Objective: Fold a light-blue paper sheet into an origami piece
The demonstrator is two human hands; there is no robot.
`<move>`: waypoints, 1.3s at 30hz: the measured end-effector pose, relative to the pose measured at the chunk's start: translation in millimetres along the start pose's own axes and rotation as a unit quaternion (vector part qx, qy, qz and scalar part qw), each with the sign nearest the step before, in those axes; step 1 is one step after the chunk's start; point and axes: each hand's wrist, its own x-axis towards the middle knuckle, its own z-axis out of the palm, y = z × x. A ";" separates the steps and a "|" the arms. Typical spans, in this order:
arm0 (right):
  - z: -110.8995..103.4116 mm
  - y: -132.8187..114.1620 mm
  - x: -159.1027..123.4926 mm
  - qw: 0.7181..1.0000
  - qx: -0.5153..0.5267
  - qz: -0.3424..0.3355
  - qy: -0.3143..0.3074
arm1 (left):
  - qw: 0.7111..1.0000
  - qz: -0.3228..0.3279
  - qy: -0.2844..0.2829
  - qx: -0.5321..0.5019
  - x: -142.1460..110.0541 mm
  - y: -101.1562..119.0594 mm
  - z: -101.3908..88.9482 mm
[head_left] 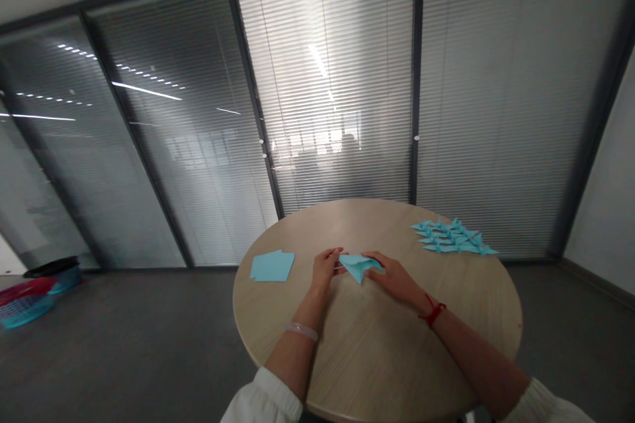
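The left hand point(325, 266) is pinching the folded sheet point(358, 266) at its left edge, its fingers curled and bunched together, and the right hand point(391, 276) is pressing in from the other side, its fingers lying close together along the sheet's right part. Whether the right thumb is underneath, I cannot tell. The sheet is sitting between the hands, just above the table point(377, 350) near the middle of the frame, a pale blue wedge with its point aimed down. Left of it, a stack of blue squares point(272, 266) is lying flat, and at the upper right of the table, paper cranes point(451, 238) are lying packed close, their wingtips overlapping. A bracelet point(300, 330) is circling the left wrist and a red cord point(432, 310) the right. Baskets point(27, 307) are sitting on the floor at the lower left of the frame. The main risk is the sheet slipping: a loosened pinch could let the folds spring open, and uneven pressure could skew a crease. A wide sweep of the right hand could also scatter the cranes or push the squares out of place
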 end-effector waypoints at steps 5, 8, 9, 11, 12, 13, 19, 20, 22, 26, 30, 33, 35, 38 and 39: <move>2.7 3.3 1.2 0.999 0.011 0.032 -0.007 | 0.999 -0.006 0.001 0.032 6.2 -2.5 -0.3; 1.8 2.1 1.8 0.999 0.001 0.040 -0.013 | 0.999 -0.011 -0.025 0.046 7.5 -4.3 1.7; 1.1 2.0 2.0 0.999 -0.004 0.040 -0.013 | 0.998 -0.009 -0.037 0.048 6.9 -4.4 3.0; -0.1 2.9 2.5 0.999 -0.021 0.045 -0.008 | 0.997 -0.006 -0.059 0.040 3.8 -2.9 6.4; -0.5 3.8 2.7 0.998 -0.033 0.051 -0.002 | 0.997 0.000 -0.066 0.031 1.7 -1.5 8.4; -0.8 4.9 3.0 0.997 -0.044 0.057 0.006 | 0.997 0.000 -0.076 0.018 -0.6 0.1 10.5; -0.1 8.8 4.6 0.997 -0.040 0.054 0.036 | 0.992 -0.016 -0.127 -0.015 -8.9 2.7 17.4; 0.3 9.1 4.8 0.997 -0.039 0.058 0.037 | 0.991 -0.018 -0.131 -0.015 -8.9 1.1 17.4; 1.4 9.5 5.2 0.996 -0.041 0.065 0.036 | 0.991 -0.018 -0.133 -0.023 -8.6 -2.5 17.0; 4.0 8.2 4.7 0.996 -0.046 0.075 0.018 | 0.987 -0.011 -0.158 -0.036 -7.6 -7.5 16.5; 3.1 3.4 3.8 0.995 -0.037 0.089 0.034 | 0.991 -0.006 -0.129 -0.025 -3.7 -10.9 13.4; 0.1 1.8 3.8 0.995 0.011 0.042 0.091 | 0.996 -0.004 -0.077 -0.036 1.2 -13.7 7.7; -1.6 3.5 3.9 0.994 0.014 -0.030 0.102 | 0.998 -0.006 -0.055 -0.040 3.9 -15.2 4.0; -2.3 8.6 3.5 0.989 -0.035 -0.123 0.079 | 0.997 -0.015 -0.054 -0.049 5.5 -16.0 1.3; -2.1 10.4 3.3 0.987 -0.050 -0.137 0.067 | 0.997 -0.018 -0.057 -0.053 5.4 -15.8 1.3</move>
